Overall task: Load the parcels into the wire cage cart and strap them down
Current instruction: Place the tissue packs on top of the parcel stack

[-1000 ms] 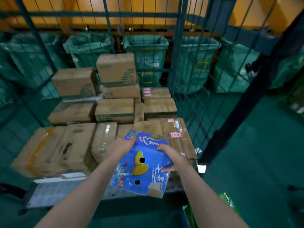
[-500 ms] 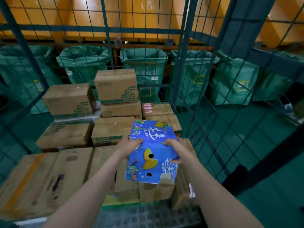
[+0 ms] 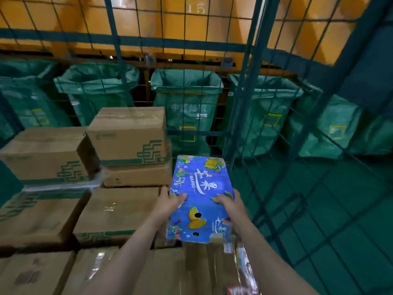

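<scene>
I see the wire cage cart [image 3: 246,92] filling most of the view, its teal mesh and posts standing on the far side and the right. Through the mesh there is an orange wall [image 3: 148,24] with a faint "15" near the top. Below it hangs a row of green sacks [image 3: 187,124]. The middle one carries white characters too blurred for me to read and a yellow square outline lower down.

Inside the cart, brown cardboard boxes [image 3: 127,133] are stacked in layers. Several carry a green band and a stepped green pattern at one corner, plus a small green mark I cannot read. The nearest ones are taped over with clear tape, and one at the lower right has a red and white label that is smeared.

The blue box [image 3: 202,184] is at the right side of the cart, just beside the corner post and next to the taller brown stack. It is tilted, with its near end over the lower boxes. I cannot tell whether its far end rests on anything. It reads "MANGO" beside large white characters, with yellow mango pictures and two round holes in the near face.

Both arms reach forward. My left hand [image 3: 170,204] grips the box's left edge, thumb over the top. My right hand [image 3: 228,204] grips its right edge, fingers curled onto the top face.
</scene>
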The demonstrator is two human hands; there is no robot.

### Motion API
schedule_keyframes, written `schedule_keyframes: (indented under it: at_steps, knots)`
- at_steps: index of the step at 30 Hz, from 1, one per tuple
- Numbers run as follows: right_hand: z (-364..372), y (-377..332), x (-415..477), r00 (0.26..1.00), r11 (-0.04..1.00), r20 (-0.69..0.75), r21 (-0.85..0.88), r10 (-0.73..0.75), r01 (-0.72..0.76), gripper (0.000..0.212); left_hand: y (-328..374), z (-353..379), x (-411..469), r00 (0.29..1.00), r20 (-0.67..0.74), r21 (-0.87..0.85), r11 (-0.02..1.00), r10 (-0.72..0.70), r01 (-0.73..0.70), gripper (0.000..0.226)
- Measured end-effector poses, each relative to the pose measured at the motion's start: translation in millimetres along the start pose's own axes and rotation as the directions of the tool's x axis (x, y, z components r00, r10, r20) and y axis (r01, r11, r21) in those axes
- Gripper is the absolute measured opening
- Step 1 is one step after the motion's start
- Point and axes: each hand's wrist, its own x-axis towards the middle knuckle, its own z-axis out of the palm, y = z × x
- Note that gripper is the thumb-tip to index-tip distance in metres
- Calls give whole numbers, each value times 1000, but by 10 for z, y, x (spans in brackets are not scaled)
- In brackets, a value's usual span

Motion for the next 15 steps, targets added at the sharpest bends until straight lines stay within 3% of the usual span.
schedule_keyframes:
  at_steps: [2, 3, 10, 13, 15]
  knots:
    - [59, -93, 330, 999, 999, -6, 9, -38, 38, 28, 71, 36, 330, 1000, -22, 16, 1000, 17, -16, 35]
    - [105, -136, 558, 999, 999, -9, 9, -51, 51, 27, 102, 58, 566, 999, -41, 1, 1000, 22, -22, 33]
    - [407, -344, 1764, 987, 987, 4, -19, -160, 160, 28, 328, 65, 1732, 992, -101, 74, 995, 77, -69, 41]
    - [614, -338, 2345, 983, 982, 9, -39, -186, 186, 40, 325, 107, 2238, 979, -186, 173, 983, 89, -57, 33]
    - [783, -216, 2722, 979, 968, 21, -151, -201, 201, 57, 193, 183, 2526, 974, -189, 346, 937, 121, -49, 41]
